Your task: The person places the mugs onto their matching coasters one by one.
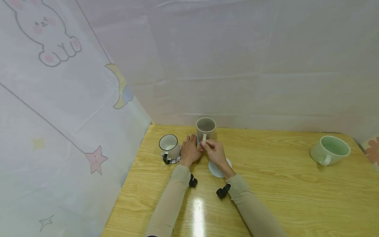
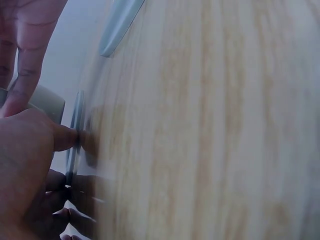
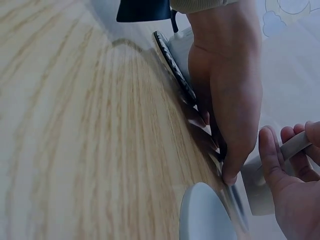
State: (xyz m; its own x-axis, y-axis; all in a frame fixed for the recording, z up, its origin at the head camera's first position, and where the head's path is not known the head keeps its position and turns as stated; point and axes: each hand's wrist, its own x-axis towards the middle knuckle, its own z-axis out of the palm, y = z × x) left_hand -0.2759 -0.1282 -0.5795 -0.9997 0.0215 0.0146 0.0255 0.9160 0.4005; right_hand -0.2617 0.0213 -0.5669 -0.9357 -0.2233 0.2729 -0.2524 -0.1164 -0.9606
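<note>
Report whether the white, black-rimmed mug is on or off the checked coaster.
On: the white mug stands upright on the checked coaster, whose edge shows beyond its base.

In the right wrist view, the handle (image 3: 296, 145) of a grey cup (image 3: 257, 192) is gripped by the right hand (image 3: 300, 197) at the right edge. Near the cup, a thin coaster (image 3: 238, 207), seen nearly edge-on, is touched by the thumb of the left hand (image 3: 227, 95), whose wrist is covered by a ribbed sleeve (image 3: 202, 4). A pale round coaster (image 3: 204, 215) is seen lower down on the wooden table (image 3: 100, 140). Farther up, a patterned coaster (image 3: 174, 67) is partly hidden by the left hand.
</note>
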